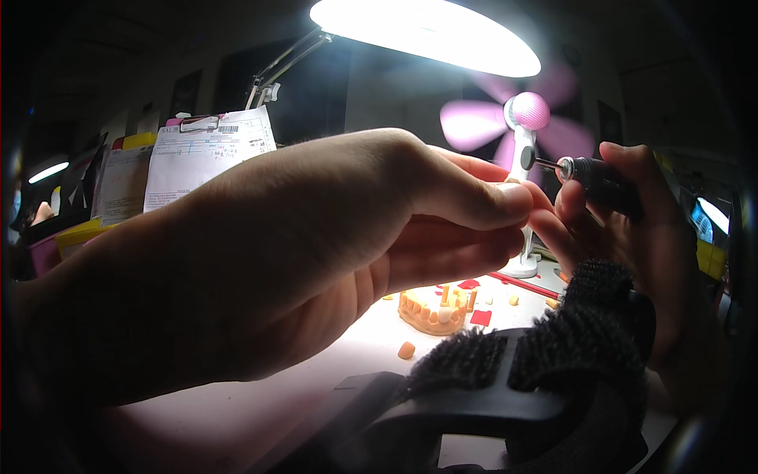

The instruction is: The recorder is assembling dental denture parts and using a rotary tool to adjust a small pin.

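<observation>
My left hand (316,237) is raised close to the camera, thumb and fingers pinched together on something small that the fingers hide. My right hand (632,229) holds a dark rotary handpiece (596,180) whose thin metal tip points left toward my left fingertips. Below them on the white table lies an orange dental model (433,310) with a pale tooth set in it. A black strap (553,347) wraps my right wrist.
Small orange pieces (406,350) and red wax scraps (480,317) lie around the model. A bright desk lamp (426,31) hangs overhead. A small pink fan (521,126) on a white stand is behind the hands. Papers on a clipboard (207,154) and yellow bins stand at the left.
</observation>
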Available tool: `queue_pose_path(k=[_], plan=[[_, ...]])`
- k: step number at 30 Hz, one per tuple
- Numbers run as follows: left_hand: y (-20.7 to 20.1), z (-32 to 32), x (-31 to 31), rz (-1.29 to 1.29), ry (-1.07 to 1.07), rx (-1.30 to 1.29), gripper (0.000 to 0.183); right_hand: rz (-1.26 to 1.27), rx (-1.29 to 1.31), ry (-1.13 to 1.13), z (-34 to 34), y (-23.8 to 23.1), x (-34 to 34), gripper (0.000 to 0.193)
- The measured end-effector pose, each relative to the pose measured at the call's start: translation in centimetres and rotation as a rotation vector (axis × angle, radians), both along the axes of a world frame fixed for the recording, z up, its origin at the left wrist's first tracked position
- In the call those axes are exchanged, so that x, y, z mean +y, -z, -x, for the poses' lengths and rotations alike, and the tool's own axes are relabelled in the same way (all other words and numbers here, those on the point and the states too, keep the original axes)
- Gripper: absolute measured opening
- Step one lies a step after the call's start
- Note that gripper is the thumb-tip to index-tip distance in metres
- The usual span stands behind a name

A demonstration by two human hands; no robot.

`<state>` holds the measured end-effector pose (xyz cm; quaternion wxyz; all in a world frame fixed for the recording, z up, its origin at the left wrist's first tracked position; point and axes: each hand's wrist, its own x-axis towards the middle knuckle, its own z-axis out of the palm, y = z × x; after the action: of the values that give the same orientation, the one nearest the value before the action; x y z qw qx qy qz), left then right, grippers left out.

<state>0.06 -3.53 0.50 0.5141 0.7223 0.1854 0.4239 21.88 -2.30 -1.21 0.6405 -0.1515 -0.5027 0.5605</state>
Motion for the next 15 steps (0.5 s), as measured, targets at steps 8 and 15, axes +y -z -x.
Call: queue_pose_path(k=[8,15], plan=[[0.5,1.4,0.3,0.274,0.039,-0.143,0.031,0.184,-0.754,0.528,-10.2,-1.9,-1.4,0.035],[0.3,2.1,2.7,0.543,0.177,-0.248,0.024,0.403,-1.488,1.068,-16.6,0.4,-1.8,0.034]])
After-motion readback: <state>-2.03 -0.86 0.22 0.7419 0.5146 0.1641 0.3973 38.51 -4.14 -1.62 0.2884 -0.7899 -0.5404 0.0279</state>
